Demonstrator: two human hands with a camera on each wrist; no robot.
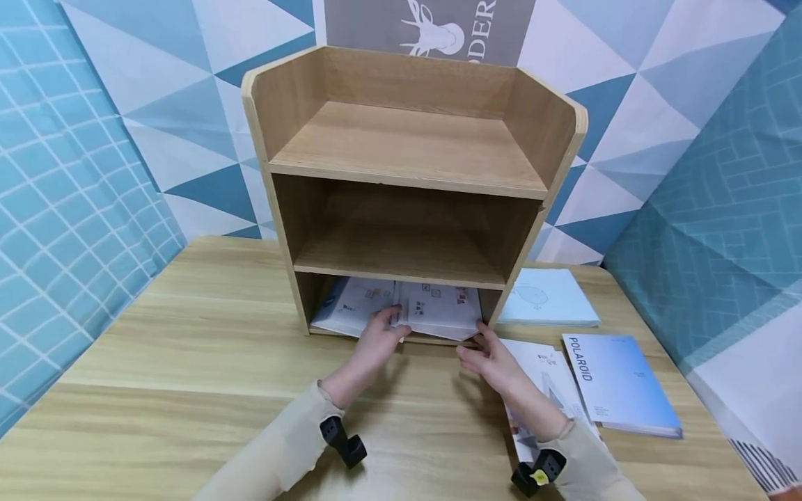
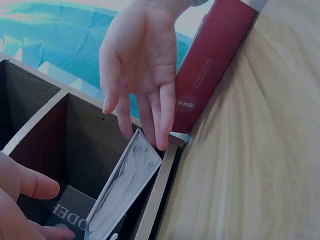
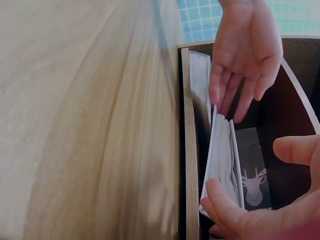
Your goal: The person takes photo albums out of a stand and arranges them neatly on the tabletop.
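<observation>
Two pale books lie side by side in the bottom compartment of a wooden shelf unit (image 1: 401, 182). My left hand (image 1: 374, 341) reaches to their front, its fingertips at the seam between the left book (image 1: 354, 300) and the right book (image 1: 441, 309). At the right book's front right corner, my right hand (image 1: 501, 365) touches the edge with its fingertips, thumb apart. The right wrist view shows the right book's page block (image 3: 222, 155) between both hands, with the right fingers (image 3: 220, 197) against its near end. Neither hand is curled round a book.
A light blue book (image 1: 551, 298) lies right of the unit. Nearer are a blue POLAROID book (image 1: 620, 383) and a white book (image 1: 544, 369) partly under my right forearm. The middle shelf (image 1: 401, 252) is just above my hands. Patterned cloth (image 1: 156, 83) hangs behind.
</observation>
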